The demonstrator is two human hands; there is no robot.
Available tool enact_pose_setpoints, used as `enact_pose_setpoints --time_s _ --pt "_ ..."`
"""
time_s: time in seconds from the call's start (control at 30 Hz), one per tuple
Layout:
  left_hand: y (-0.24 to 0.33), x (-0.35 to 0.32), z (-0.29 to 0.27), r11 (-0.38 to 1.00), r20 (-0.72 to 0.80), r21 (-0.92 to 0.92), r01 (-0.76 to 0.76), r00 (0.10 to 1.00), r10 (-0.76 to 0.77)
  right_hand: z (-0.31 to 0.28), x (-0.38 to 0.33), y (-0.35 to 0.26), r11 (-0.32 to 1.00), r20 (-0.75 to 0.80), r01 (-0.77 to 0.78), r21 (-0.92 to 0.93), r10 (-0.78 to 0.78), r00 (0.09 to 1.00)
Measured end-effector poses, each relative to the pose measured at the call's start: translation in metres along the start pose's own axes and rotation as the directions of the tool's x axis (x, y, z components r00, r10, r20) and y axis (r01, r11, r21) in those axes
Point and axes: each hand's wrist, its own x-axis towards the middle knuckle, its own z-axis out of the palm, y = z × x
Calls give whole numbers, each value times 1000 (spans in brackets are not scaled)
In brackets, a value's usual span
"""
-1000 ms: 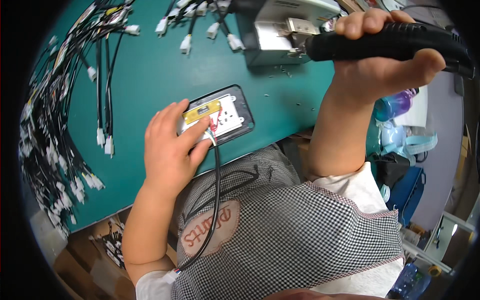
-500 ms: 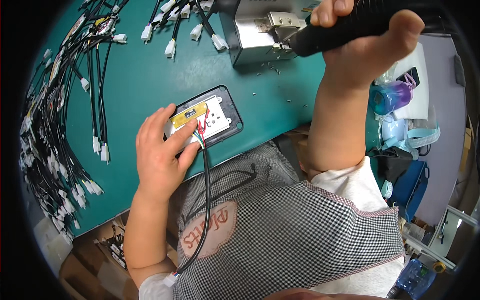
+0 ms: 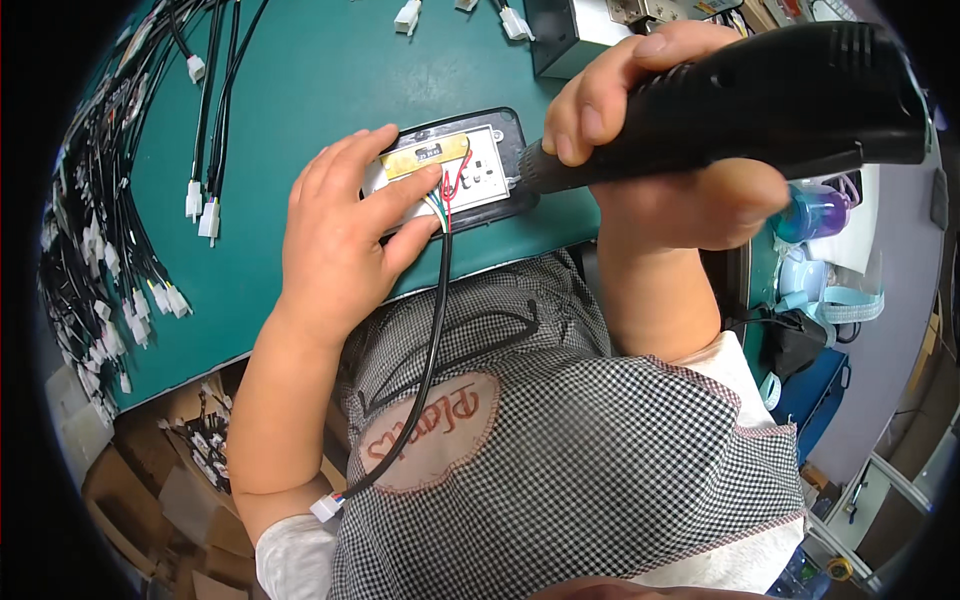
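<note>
My left hand [image 3: 335, 225] steadies a black plastic case [image 3: 512, 128] on the green table, its fingers over the left side and one fingertip by the wires. Inside the case is a white circuit board [image 3: 487, 178] with a yellow strip [image 3: 402, 160] along its far side. Thin coloured wires join a black cable [image 3: 437, 310], which runs down over my apron to a white connector [image 3: 327, 507]. Wrapped in my right hand [image 3: 600, 110] is a black electric screwdriver [image 3: 780, 100]. Its nose points at the case's right end; whether the bit touches a screw cannot be made out.
Bundles of black cables with white connectors [image 3: 208, 220] cover the table's left side. A metal-fronted box [image 3: 575, 40] stands at the far edge, beyond my right hand. To the right are a purple-blue bottle [image 3: 815, 212] and a light blue strap [image 3: 850, 303].
My right hand has brought the electric screwdriver from the metal box down to the case's right end. My view has shifted; the left hand keeps its hold on the case.
</note>
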Motion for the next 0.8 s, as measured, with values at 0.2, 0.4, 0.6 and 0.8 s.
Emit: enact_pose_setpoints --time_s 0.2,0.4,0.6,0.8 --pt "2 2 1 1000 -12 4 -5 1000 5 2 0 1 996 72 -58 -71 63 995" --pt "0 1 0 1000 3 -29 1 1000 0 24 -5 -8 951 -136 -246 -185 223 965" --pt "1 1 -3 1000 39 -7 27 999 -27 -8 0 -19 987 -244 -83 -140 47 969" --pt "5 2 -1 999 50 -15 35 998 -34 -87 32 -80 940 -231 133 -314 -211 950"
